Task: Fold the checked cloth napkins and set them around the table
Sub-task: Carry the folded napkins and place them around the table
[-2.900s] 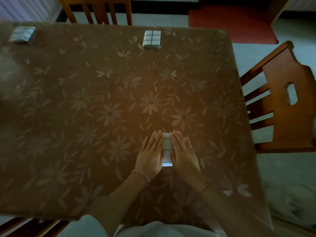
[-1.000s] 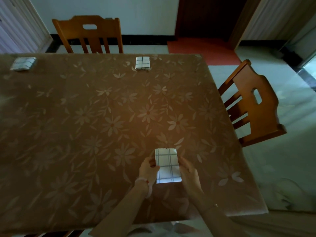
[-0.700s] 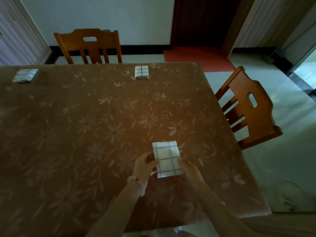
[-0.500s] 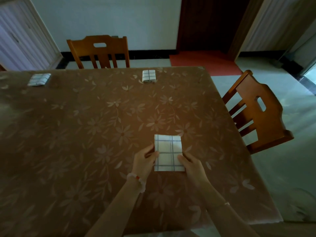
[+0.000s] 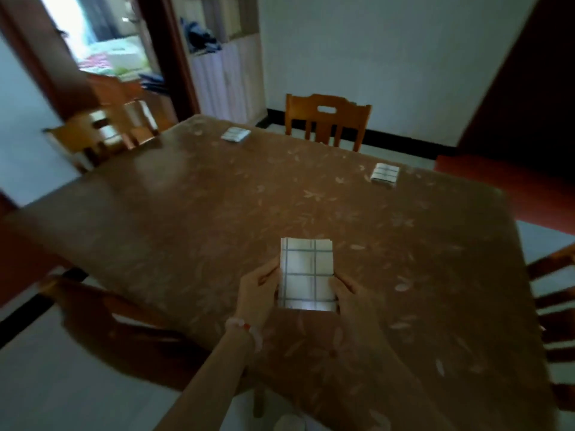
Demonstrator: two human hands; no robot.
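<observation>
Above the near edge of the floral-covered table (image 5: 217,219), a folded checked napkin (image 5: 306,273) is pinched between the left hand (image 5: 258,286) and right hand (image 5: 350,293), not yet set down. Two folded napkins, far-left (image 5: 235,134) and far-right (image 5: 385,174), already lie placed; at least this third placement remains.

A matt cloth napkin (image 5: 306,273), a seemingly glossy floral table cover (image 5: 217,219), a smooth wooden chair (image 5: 327,121).

Single head-worn view, above the table's (image 5: 186,231) near edge, facing forward and down
</observation>
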